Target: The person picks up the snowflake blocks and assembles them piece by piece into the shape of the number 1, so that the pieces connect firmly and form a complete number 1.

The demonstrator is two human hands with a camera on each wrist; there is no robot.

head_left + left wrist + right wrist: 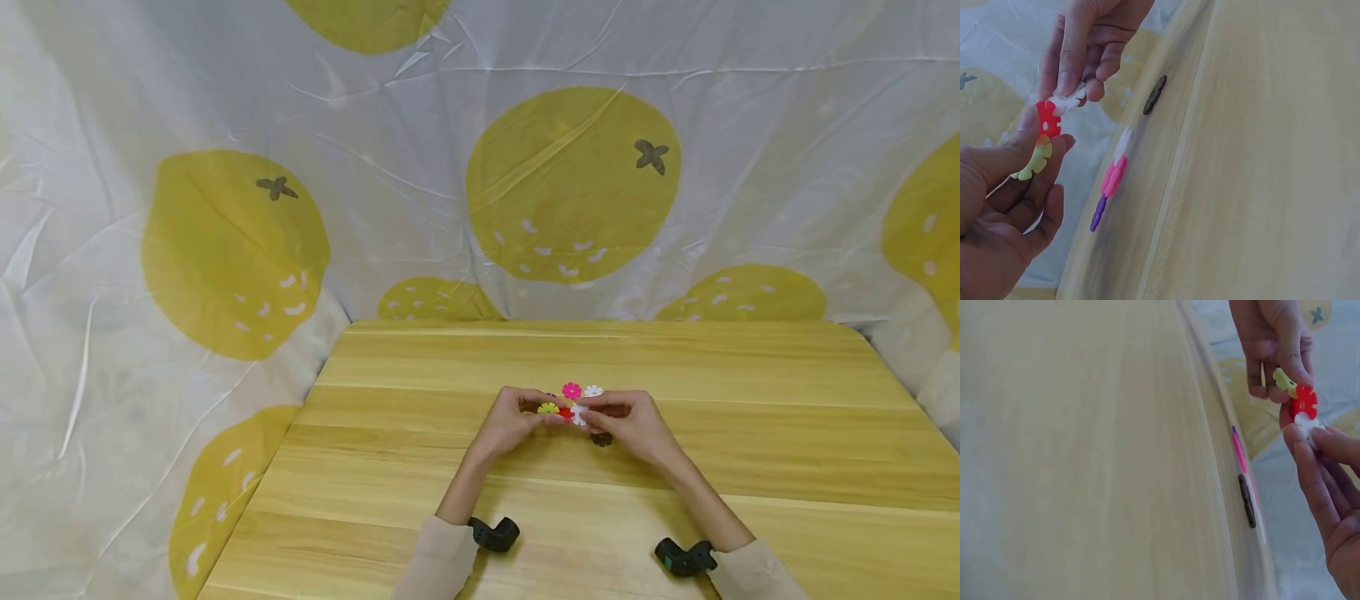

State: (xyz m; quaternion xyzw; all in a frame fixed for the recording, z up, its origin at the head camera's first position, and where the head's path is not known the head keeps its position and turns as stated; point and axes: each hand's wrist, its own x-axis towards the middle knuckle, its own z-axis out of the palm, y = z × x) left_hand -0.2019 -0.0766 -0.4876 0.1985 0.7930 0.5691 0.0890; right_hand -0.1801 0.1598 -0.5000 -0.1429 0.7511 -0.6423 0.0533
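Note:
Above the table, both hands hold a short chain of notched plastic discs. My left hand (512,422) pinches the red disc (1048,120) between thumb and fingers, and the yellow-green disc (1035,160) joined to it lies along those fingers. My right hand (632,422) pinches a white disc (1307,428) between thumb and fingertips. This white disc meets the edge of the red one; whether their slots are fully locked cannot be told. Fingers cover part of each held disc.
On the wooden table (360,467) lie a pink disc (572,390), another white disc (593,390), a dark brown disc (602,439) and a purple disc (1098,213). A lemon-patterned cloth (420,167) hangs behind the table's far edge.

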